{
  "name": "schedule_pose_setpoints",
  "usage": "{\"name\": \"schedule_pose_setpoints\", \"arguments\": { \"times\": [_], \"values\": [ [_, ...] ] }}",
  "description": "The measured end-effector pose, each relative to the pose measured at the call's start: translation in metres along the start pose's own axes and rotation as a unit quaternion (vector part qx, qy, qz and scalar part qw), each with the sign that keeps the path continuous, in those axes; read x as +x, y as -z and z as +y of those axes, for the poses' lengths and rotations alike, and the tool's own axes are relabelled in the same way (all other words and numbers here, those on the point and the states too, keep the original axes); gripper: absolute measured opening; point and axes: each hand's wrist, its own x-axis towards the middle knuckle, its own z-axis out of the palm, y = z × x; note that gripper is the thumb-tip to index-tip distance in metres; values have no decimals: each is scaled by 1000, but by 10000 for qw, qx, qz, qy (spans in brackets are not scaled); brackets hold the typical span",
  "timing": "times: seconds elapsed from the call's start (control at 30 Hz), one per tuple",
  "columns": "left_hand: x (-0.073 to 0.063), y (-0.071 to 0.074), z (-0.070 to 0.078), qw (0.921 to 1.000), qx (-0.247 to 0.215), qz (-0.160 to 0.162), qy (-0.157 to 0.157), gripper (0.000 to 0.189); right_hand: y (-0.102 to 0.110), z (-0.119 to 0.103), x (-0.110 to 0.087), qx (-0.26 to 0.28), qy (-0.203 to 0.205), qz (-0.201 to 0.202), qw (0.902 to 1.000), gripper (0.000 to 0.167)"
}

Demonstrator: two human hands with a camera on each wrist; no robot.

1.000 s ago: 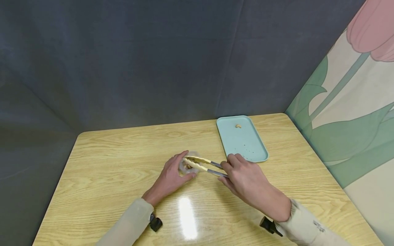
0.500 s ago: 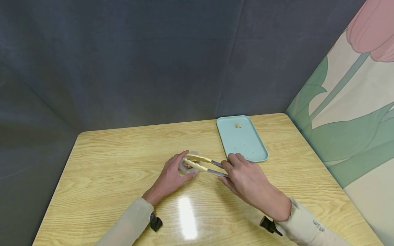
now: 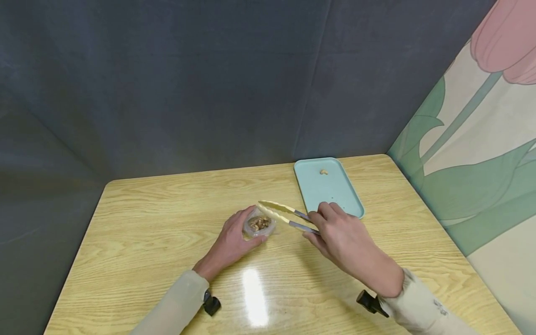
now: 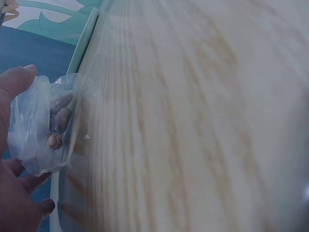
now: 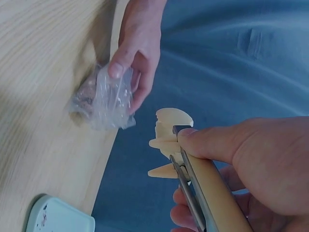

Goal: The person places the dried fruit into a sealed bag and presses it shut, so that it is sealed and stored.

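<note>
A clear plastic bag with brown nuts in it stands on the table, its mouth facing up. My left hand holds the bag, thumb on the near side and fingers on the far side. In my right hand I grip a pair of tongs with cream scalloped tips and metal arms. The tips hang above the bag's far right rim, spread apart, and I see nothing between them. In the left wrist view several nuts show through the plastic. The right wrist view shows the tongs from behind.
A light blue tray lies at the table's back right, partly behind my right hand. One curved cashew and some dark crumbs are on it. A dark curtain rises behind the table; a flower-patterned wall borders the right.
My right hand has raised the tongs and moved them up and to the right, off the bag's mouth, so the nuts inside show more. My left hand and the bag stay put.
</note>
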Motion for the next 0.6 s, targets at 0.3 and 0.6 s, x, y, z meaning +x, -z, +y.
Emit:
{"name": "schedule_pose_setpoints", "arguments": {
  "times": [0.3,0.6],
  "values": [
    [-2,1,1,9999,-99,-1,131,89,0,18,-3,24,-265,96,9996,30],
    [-1,1,0,9998,-156,17,81,88,-8,47,-10,97,-650,-22,9978,24]
  ]
}}
